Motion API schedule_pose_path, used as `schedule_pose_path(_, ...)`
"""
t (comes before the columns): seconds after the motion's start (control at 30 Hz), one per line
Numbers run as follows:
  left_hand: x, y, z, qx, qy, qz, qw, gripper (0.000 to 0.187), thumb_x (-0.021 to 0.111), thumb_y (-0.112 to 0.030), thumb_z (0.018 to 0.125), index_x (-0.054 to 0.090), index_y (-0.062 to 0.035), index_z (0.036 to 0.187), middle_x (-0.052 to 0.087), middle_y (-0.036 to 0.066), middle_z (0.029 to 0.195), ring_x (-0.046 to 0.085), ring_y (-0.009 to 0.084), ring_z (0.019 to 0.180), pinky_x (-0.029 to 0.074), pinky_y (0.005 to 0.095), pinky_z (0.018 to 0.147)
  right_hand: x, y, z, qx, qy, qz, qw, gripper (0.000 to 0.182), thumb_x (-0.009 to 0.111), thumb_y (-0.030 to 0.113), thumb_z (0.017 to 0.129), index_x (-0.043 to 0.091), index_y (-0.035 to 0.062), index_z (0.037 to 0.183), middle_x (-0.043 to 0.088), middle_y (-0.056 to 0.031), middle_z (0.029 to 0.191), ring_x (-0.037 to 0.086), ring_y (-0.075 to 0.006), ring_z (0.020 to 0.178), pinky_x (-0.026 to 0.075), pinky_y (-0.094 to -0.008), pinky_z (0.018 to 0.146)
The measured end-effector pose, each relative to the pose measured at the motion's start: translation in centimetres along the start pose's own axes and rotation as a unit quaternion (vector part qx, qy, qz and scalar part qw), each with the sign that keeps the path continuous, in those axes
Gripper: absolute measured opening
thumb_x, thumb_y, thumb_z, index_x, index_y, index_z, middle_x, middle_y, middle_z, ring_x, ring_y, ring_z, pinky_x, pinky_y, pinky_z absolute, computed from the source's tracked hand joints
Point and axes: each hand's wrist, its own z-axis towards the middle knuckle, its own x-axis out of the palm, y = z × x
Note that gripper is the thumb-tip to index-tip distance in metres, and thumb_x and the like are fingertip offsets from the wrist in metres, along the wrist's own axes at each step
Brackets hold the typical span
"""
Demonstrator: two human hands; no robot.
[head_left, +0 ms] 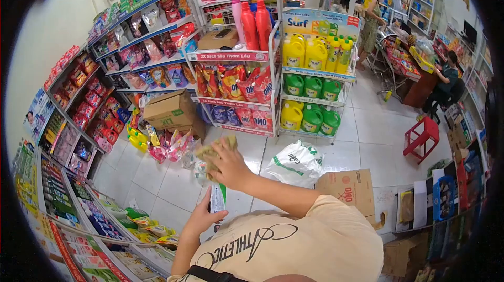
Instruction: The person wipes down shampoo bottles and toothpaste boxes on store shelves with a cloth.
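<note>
My left hand is closed round a small white and green box, held upright close to my chest. The kind of goods inside it cannot be made out. Just above, my right hand grips a yellowish-brown cloth, bunched under the fingers. A clear plastic-wrapped item shows beside the cloth, partly hidden by it. On the tiles to the right of my right hand lies a full white plastic bag with green print.
Stocked shelves run close on my left. Ahead stand a detergent rack and a bottle rack. An open carton, colourful packs, a flat OMO carton and a red stool are on the floor. Two people are farther right.
</note>
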Motion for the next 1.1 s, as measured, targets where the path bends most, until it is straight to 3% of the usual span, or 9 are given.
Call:
schedule_pose_path(0.13,-0.1,0.1,0.4,-0.097,-0.040,-0.053,0.993,0.067,0.069,-0.016,0.069,0.035,-0.0033,0.126,0.055,0.007,0.092,0.056,0.0150,0.077,0.047,0.0272,0.055,3.6,1.9,-4.3,-0.039,0.192,-0.024,0.980,0.048,0.052,0.034,0.081,0.046,0.0100,0.122,0.036,-0.0167,0.130,0.022,-0.0388,0.127,0.021,-0.0538,0.100)
schedule_pose_path(0.27,-0.9,2.2,0.2,-0.142,-0.084,-0.018,0.986,0.055,0.069,-0.023,0.067,0.046,-0.0054,0.113,0.055,0.007,0.093,0.055,0.0145,0.081,0.048,0.0282,0.056,7.4,1.2,-6.5,-0.014,0.216,0.103,0.971,0.049,0.048,0.037,0.083,0.045,0.0056,0.121,0.037,-0.0169,0.130,0.025,-0.0365,0.126,0.021,-0.0535,0.099)
schedule_pose_path(0.4,-4.7,11.2,2.0,-0.026,-0.214,0.168,0.962,0.067,0.072,-0.029,0.059,0.045,0.0025,0.111,0.058,0.019,0.100,0.058,0.0297,0.089,0.047,0.0355,0.071,6.2,1.0,-5.1,-0.047,0.322,0.014,0.945,0.050,0.046,0.039,0.084,0.046,0.0042,0.120,0.041,-0.0168,0.126,0.030,-0.0349,0.123,0.026,-0.0517,0.097)
schedule_pose_path(0.5,-3.8,8.2,0.8,-0.098,-0.222,0.291,0.925,0.078,0.074,-0.030,0.056,0.040,0.0068,0.116,0.057,0.025,0.101,0.056,0.0365,0.093,0.045,0.0374,0.079,9.1,0.6,-5.9,-0.029,0.363,0.065,0.929,0.049,0.046,0.039,0.084,0.048,0.0032,0.117,0.044,-0.0159,0.123,0.034,-0.0332,0.119,0.030,-0.0498,0.094)
schedule_pose_path(0.6,-4.5,9.4,0.9,-0.043,-0.205,0.312,0.927,0.086,0.075,-0.029,0.055,0.035,0.0068,0.122,0.057,0.026,0.100,0.056,0.0365,0.095,0.045,0.0384,0.078,11.8,1.3,-6.8,-0.002,0.435,0.121,0.892,0.045,0.048,0.037,0.083,0.051,0.0023,0.112,0.044,-0.0162,0.120,0.037,-0.0325,0.115,0.032,-0.0492,0.091)
schedule_pose_path(0.77,-6.1,7.6,2.0,-0.097,-0.116,0.284,0.947,0.102,0.075,-0.014,0.057,0.010,0.0013,0.134,0.059,0.021,0.100,0.057,0.0304,0.096,0.045,0.0337,0.081,15.5,2.2,-7.4,0.003,0.357,0.165,0.920,0.041,0.049,0.036,0.082,0.052,0.0051,0.110,0.043,-0.0174,0.121,0.038,-0.0328,0.115,0.028,-0.0525,0.095)
schedule_pose_path(0.9,-9.0,9.5,4.8,0.137,-0.115,0.287,0.941,0.098,0.073,-0.016,0.058,0.014,-0.0003,0.134,0.060,0.018,0.099,0.060,0.0326,0.088,0.048,0.0352,0.074,16.8,1.3,-5.7,0.046,0.237,0.083,0.967,0.042,0.048,0.036,0.083,0.052,0.0066,0.112,0.044,-0.0172,0.123,0.037,-0.0341,0.118,0.025,-0.0527,0.097)
schedule_pose_path(1.0,-9.6,5.3,5.7,0.017,-0.076,0.354,0.932,0.093,0.072,-0.014,0.058,0.018,-0.0014,0.133,0.061,0.018,0.095,0.061,0.0323,0.085,0.048,0.0354,0.072,16.3,-1.3,-4.8,0.095,0.178,0.043,0.979,0.043,0.046,0.038,0.084,0.053,0.0064,0.113,0.044,-0.0169,0.124,0.036,-0.0342,0.119,0.025,-0.0539,0.097)
schedule_pose_path(1.1,-9.3,2.2,6.4,0.061,-0.016,0.410,0.910,0.091,0.072,-0.013,0.058,0.021,-0.0015,0.132,0.060,0.019,0.091,0.061,0.0334,0.080,0.048,0.0366,0.070,18.5,-4.6,-5.6,0.216,0.052,-0.026,0.975,0.036,0.043,0.037,0.084,0.058,0.0101,0.101,0.051,-0.0186,0.115,0.047,-0.0326,0.109,0.038,-0.0499,0.086)
